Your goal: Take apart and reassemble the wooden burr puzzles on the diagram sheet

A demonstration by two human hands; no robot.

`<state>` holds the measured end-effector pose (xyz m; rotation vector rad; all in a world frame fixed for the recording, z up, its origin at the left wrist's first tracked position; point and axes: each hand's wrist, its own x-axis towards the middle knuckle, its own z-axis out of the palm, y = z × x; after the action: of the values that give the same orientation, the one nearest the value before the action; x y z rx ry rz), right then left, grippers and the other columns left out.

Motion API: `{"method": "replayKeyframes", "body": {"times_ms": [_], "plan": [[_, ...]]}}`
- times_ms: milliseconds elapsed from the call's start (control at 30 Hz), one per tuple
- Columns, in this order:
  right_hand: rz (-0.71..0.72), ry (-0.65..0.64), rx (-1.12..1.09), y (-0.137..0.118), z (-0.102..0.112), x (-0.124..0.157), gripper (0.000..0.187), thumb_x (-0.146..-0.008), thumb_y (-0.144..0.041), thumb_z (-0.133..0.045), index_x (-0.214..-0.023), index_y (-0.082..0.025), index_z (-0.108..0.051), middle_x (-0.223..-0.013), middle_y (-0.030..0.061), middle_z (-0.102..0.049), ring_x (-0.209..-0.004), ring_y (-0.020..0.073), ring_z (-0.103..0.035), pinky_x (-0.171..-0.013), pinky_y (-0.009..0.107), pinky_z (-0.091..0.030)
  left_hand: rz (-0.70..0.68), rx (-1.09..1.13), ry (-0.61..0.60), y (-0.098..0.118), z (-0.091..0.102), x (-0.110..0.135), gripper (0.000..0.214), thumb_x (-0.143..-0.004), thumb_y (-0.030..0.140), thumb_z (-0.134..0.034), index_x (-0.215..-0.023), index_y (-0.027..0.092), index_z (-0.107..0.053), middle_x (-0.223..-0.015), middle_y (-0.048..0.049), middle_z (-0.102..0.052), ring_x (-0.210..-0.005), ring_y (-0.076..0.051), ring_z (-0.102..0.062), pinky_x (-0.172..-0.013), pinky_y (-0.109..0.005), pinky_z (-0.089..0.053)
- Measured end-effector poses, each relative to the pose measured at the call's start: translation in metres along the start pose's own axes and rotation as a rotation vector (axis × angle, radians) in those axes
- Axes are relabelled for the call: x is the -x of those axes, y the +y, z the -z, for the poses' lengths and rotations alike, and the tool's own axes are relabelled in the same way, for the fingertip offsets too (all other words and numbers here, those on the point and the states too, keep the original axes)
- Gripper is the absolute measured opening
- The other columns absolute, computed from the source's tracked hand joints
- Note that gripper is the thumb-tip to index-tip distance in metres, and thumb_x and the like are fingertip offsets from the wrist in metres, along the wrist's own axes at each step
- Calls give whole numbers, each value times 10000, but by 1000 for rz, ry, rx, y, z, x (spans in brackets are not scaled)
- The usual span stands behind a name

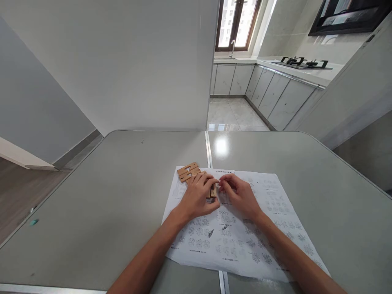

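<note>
My left hand (197,198) curls over a small notched wooden block (213,192), thumb at its near side and fingers across its top. Part of the block is hidden under the fingers. Beside it, my right hand (240,194) is closed with the fingertips pinched together close to the block's right side; whatever they hold is too small to make out. Flat wooden puzzle pieces (188,171) with cut-out slots lie just beyond my left hand. Under both hands spreads a printed instruction sheet (226,253) covered in small line diagrams.
The grey table (92,212) has a metal seam (208,149) down its middle. A small green bit (34,222) lies near the left edge. Beyond the table are a white wall (153,65) and a kitchen counter with a gas hob (301,63).
</note>
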<state>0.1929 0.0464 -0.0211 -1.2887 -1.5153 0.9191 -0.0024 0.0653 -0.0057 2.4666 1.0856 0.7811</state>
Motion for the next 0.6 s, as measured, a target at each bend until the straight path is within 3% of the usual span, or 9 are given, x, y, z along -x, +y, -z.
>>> {"method": "replayKeyframes", "body": {"times_ms": [167,333,467,600], "plan": [[-5,-6,39,0,1,1,251,-1006,-452,-538,-996,-230,-654,-870,45,-752,-751,224,-722,-720,349,-563,-40,-9,-29,1,4,1,471,-666,126,-660,-1108,288,-674,-1228,-50,-728,-1181,-331,-628,-1122,-531,-439],[1,-5,75,-2,2,0,244,-999,-434,-526,-997,-227,-656,-842,37,-743,-723,215,-698,-711,342,-546,-64,-66,-26,-7,9,0,310,-836,307,-717,-1143,287,-690,-1259,-68,-722,-1202,-335,-619,-1105,-535,-433],[3,-14,86,0,3,0,227,-994,-408,-523,-1018,-226,-656,-825,28,-737,-706,207,-677,-693,336,-533,-82,-98,-8,-24,22,-2,529,-850,443,-782,-1331,289,-622,-1418,-105,-636,-1319,-348,-552,-1173,-544,-361],[-15,-9,89,1,3,-1,242,-994,-420,-517,-1004,-224,-660,-818,37,-738,-689,208,-665,-669,340,-529,-49,-83,-26,-41,38,0,763,-737,508,-875,-1415,325,-577,-1502,-118,-561,-1414,-388,-466,-1187,-566,-339]]}}
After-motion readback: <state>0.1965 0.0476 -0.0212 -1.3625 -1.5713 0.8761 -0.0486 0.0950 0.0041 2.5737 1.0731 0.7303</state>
